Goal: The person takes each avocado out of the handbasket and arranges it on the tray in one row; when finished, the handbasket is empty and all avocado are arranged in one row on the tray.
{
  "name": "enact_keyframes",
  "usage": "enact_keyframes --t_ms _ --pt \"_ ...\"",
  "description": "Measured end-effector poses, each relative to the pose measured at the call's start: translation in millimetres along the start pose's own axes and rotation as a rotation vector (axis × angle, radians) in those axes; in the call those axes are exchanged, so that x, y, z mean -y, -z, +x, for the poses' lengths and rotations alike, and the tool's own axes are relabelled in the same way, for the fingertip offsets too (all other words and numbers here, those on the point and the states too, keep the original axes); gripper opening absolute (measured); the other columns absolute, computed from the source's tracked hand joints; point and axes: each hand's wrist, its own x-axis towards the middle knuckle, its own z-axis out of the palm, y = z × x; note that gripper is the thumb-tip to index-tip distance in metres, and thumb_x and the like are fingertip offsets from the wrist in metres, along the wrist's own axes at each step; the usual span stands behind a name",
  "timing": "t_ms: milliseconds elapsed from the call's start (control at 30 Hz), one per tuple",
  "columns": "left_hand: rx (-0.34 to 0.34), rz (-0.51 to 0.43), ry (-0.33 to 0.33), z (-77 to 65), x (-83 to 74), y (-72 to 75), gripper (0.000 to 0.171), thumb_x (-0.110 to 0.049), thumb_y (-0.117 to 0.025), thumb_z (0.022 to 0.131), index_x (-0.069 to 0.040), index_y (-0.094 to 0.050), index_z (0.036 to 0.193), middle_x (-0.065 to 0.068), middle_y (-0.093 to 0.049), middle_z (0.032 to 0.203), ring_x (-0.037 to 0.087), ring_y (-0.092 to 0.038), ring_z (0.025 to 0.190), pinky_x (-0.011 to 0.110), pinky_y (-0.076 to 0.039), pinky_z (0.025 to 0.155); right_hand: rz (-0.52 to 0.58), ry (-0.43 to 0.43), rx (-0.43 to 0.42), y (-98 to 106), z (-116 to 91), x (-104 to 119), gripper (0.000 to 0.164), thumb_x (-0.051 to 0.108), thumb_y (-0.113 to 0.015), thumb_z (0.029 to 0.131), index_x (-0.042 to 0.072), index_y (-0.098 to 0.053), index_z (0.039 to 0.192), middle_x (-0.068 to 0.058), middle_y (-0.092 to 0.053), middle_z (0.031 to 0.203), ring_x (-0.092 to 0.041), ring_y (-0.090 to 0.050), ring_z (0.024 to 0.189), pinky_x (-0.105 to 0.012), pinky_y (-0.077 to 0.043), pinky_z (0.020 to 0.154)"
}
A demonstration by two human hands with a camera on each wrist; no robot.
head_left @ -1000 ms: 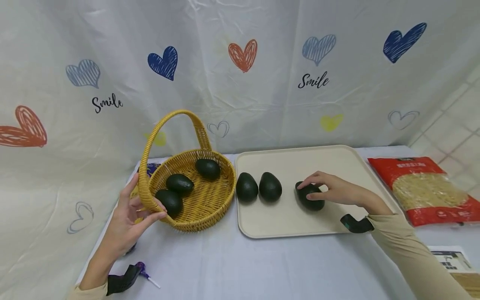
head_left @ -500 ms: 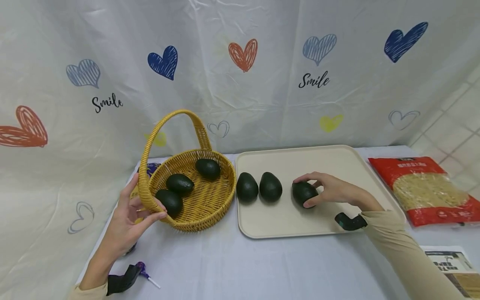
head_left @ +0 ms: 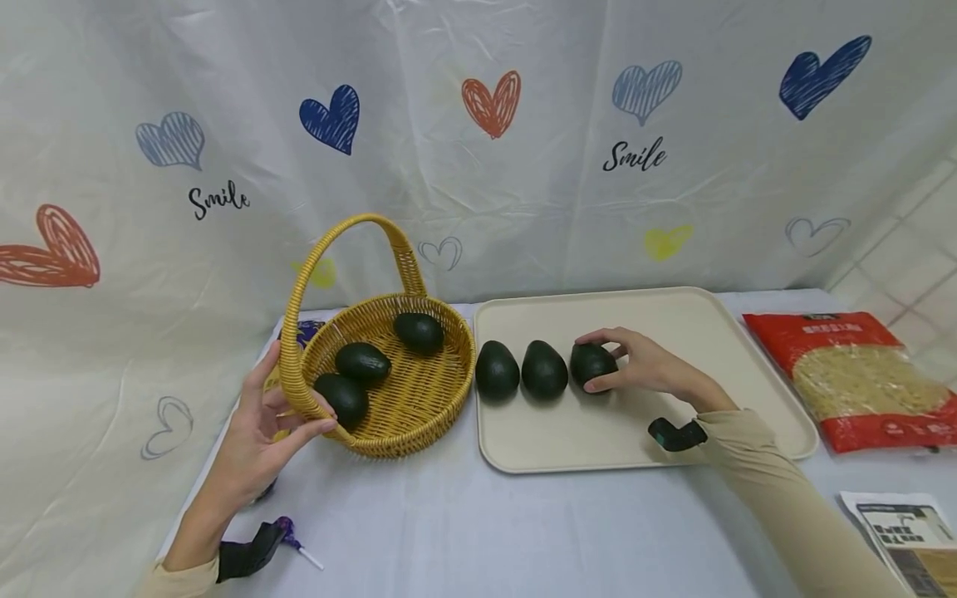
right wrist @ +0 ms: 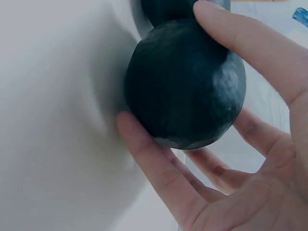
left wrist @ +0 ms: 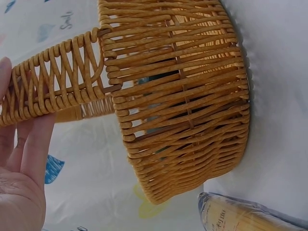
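Note:
On the cream tray, my right hand grips a dark green avocado between thumb and fingers. In the right wrist view the thumb lies along one side of this avocado, with fingers on the other. Two more avocados, one at the tray's left edge and one beside it, stand in a row with it. My left hand holds the yellow wicker basket by the base of its handle. Inside the basket lie three avocados.
A red bag of pasta lies right of the tray. Near the front right is a printed packet. A purple lollipop lies by my left wrist, and a pasta packet sits behind the basket. A white curtain hangs at the back.
My right hand has closed around the third avocado and moved it left, beside the other two on the tray. The left hand and basket stay in place.

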Motion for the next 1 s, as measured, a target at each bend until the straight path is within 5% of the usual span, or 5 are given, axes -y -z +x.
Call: enact_keyframes --t_ms 267,467,767,867,1000 --pt "-0.012 0.021 -0.032 1.5 0.5 -1.8 0.115 0.015 -0.08 0.083 -0.008 -0.006 0.167 -0.009 -0.073 0.102 0.008 -0.072 0.092 0.018 -0.059 0.079 -0.017 -0.013 -0.004 -3 3 5 0.069 0.029 -0.091 0.083 0.013 -0.061 0.143 -0.017 -0.054 0.144 -0.042 -0.055 0.12 -0.049 -0.046 0.096" --pt "-0.005 -0.008 -0.054 1.8 1.2 -1.4 0.105 -0.008 -0.079 0.093 -0.007 -0.005 0.167 -0.008 -0.072 0.103 0.01 -0.071 0.093 0.018 -0.059 0.08 -0.025 0.005 0.006 -3 7 7 0.068 0.027 -0.091 0.082 0.011 -0.062 0.142 -0.017 -0.056 0.142 -0.041 -0.056 0.117 -0.048 -0.046 0.096" --pt "-0.009 0.01 -0.026 1.3 -1.8 -2.8 0.119 0.023 -0.078 0.078 -0.007 -0.005 0.167 -0.01 -0.072 0.102 0.006 -0.071 0.094 0.018 -0.059 0.081 -0.011 0.053 0.072 0 1 11 0.078 0.023 -0.093 0.08 0.01 -0.056 0.147 -0.019 -0.049 0.149 -0.045 -0.051 0.126 -0.057 -0.044 0.102" --pt "-0.013 0.002 -0.042 1.8 -1.2 -3.0 0.115 0.017 -0.079 0.082 -0.008 -0.005 0.167 -0.008 -0.073 0.101 0.007 -0.071 0.093 0.018 -0.059 0.082 0.002 0.054 0.086 4 0 12 0.082 0.022 -0.093 0.08 0.01 -0.052 0.15 -0.018 -0.045 0.153 -0.045 -0.051 0.129 -0.054 -0.048 0.101" --pt "-0.011 -0.023 -0.063 2.4 0.4 -1.9 0.103 -0.011 -0.078 0.094 -0.008 -0.006 0.167 -0.006 -0.073 0.1 0.01 -0.071 0.091 0.018 -0.059 0.082 0.025 0.072 0.091 11 1 16 0.083 0.019 -0.092 0.082 0.009 -0.049 0.152 -0.02 -0.041 0.154 -0.048 -0.049 0.134 -0.057 -0.051 0.103"
